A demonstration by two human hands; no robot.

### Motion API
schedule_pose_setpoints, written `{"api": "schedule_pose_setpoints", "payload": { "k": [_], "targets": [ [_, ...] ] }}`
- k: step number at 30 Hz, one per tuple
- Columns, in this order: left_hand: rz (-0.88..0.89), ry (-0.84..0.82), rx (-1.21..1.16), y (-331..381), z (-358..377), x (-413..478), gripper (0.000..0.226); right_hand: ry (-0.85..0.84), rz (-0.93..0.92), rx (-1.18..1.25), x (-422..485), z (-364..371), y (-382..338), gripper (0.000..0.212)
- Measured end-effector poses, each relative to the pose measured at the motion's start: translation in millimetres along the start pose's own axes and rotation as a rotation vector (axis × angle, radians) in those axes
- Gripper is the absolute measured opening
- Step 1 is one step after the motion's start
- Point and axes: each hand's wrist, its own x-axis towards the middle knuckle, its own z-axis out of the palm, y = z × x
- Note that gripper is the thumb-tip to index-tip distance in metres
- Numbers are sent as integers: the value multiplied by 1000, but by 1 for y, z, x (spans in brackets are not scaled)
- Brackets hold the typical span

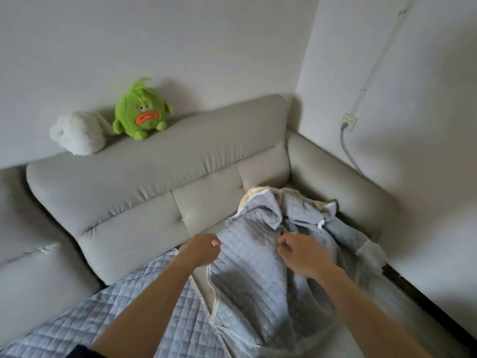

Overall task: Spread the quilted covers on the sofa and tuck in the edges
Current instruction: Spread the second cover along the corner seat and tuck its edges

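A light blue quilted cover (pixel 260 275) lies bunched in the right corner of the grey sofa (pixel 160 177), its cream underside showing at the top folds. My left hand (pixel 201 250) grips the cover's left edge with curled fingers. My right hand (pixel 302 254) pinches a fold near the cover's middle. A second blue quilted cover (pixel 124 313) lies flat on the seat at the lower left, under my left forearm.
A green plush toy (pixel 142 112) and a white plush (pixel 77 133) sit on top of the sofa back. The sofa's right armrest (pixel 343 182) stands against the wall, where a socket with a grey cable (pixel 348 122) hangs.
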Motion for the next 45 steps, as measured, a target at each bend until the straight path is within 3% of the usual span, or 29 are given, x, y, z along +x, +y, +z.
{"api": "schedule_pose_setpoints", "payload": {
  "k": [10, 18, 26, 31, 36, 39, 42, 45],
  "targets": [
    [-194, -1, -228, 77, 34, 108, 35, -132, -110, 0, 132, -51, 92, 37],
    [-499, 15, -403, 85, 113, 120, 29, -340, -300, -14, 231, -7, 150, 46],
    [-754, 46, -466, 55, 196, 151, 57, -556, -326, -31, 284, 103, 170, 59],
    [-815, 100, -443, 16, 234, 188, 55, -520, -352, -51, 306, 186, 165, 75],
    [-786, 91, -396, -46, 284, 232, 67, -354, -366, -59, 342, 272, 134, 90],
    [-754, 123, -417, -79, 305, 255, 80, -379, -328, -72, 363, 325, 136, 98],
    [-763, 202, -473, -100, 322, 274, 94, -401, -413, -257, 365, 371, 165, 98],
    [-758, 233, -559, -109, 331, 283, 94, -389, -419, -297, 365, 389, 177, 100]
  ]
}}
